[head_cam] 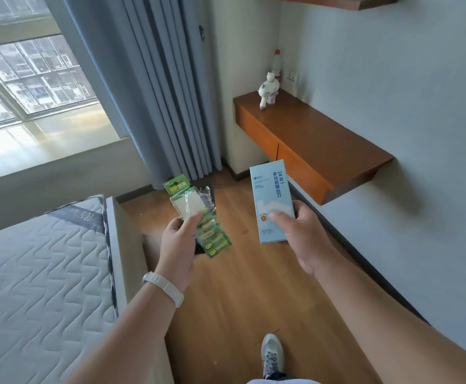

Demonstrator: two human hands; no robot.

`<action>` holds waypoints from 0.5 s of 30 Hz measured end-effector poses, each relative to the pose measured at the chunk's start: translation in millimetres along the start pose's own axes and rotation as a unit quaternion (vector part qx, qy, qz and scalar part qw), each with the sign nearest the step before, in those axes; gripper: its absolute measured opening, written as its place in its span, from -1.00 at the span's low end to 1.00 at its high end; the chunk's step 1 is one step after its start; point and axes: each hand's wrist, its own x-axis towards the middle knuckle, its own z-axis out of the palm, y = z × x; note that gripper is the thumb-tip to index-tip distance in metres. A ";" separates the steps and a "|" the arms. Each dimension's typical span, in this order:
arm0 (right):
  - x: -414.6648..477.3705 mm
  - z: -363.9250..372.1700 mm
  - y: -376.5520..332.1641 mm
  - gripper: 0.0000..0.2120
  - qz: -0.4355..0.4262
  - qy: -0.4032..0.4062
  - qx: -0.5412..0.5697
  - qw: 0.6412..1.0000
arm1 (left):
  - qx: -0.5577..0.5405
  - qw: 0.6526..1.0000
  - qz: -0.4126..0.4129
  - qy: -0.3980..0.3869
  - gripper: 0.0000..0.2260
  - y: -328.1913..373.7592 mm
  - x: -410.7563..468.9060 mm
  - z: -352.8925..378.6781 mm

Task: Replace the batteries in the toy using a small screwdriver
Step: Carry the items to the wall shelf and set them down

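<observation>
My left hand [177, 239] grips a green blister pack of batteries [198, 217], its thumb across the clear plastic front; something dark shows behind the pack. My right hand [299, 234] holds a tall light-blue screwdriver kit box [272, 198] upright, thumb pressed on its front face. Both are held out over the wooden floor. A small white toy animal [267, 88] stands at the far end of the wall-mounted wooden desk [323, 145], well beyond both hands.
A bare quilted mattress [37, 273] on its bed frame fills the left. Grey curtains [154, 92] hang beside a window. A bottle [277, 60] stands behind the toy, under a wall socket. My shoe [272, 356] is on the floor below.
</observation>
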 end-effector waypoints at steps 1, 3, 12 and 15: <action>16.3 -4.5 -4.6 -0.61 0.002 0.000 -0.001 1.000 | 0.005 1.000 0.000 -0.002 -0.76 5.9 14.6 13.0; 48.3 -14.2 -14.6 -0.59 0.002 -0.002 -0.005 1.000 | 0.015 1.000 0.010 -0.006 -0.77 17.2 42.3 37.9; 151.0 -25.0 -37.1 -0.66 0.007 0.020 -0.007 1.000 | 0.031 0.999 0.014 -0.042 -0.77 47.8 143.5 100.2; 184.6 -14.8 -40.7 -0.70 0.018 0.030 -0.007 0.999 | 0.028 0.998 0.010 -0.049 -0.77 53.6 182.7 106.7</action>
